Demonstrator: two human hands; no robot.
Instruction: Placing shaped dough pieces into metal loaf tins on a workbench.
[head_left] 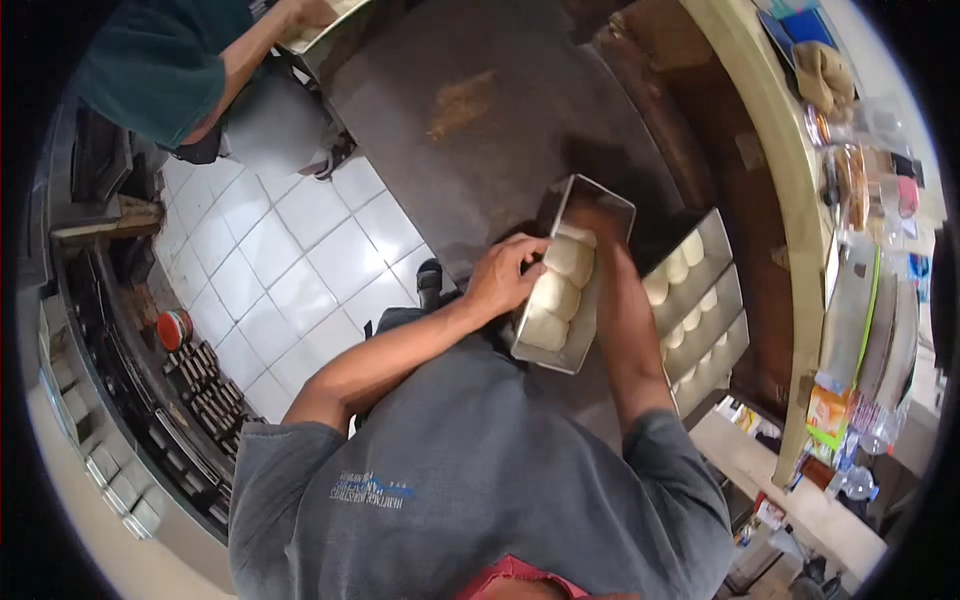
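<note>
Loaf pan [583,318] slants, long axis toward the frame's upper right. Left hand [508,273] curls its fingers at the left rim; right hand [592,214] is blurred, finger state indeterminable.

I am stationed in what appears to be a bakery workroom. Indicators: pale dough pieces [555,300] sit in the metal loaf tin [588,322] before me, centre of frame; grouped tins [718,252], right of centre, hold more dough. The broad dark surface [400,100] extends toward the upper edge. Upper left, a co-worker [150,70] stands at another metal container [327,42].
</note>
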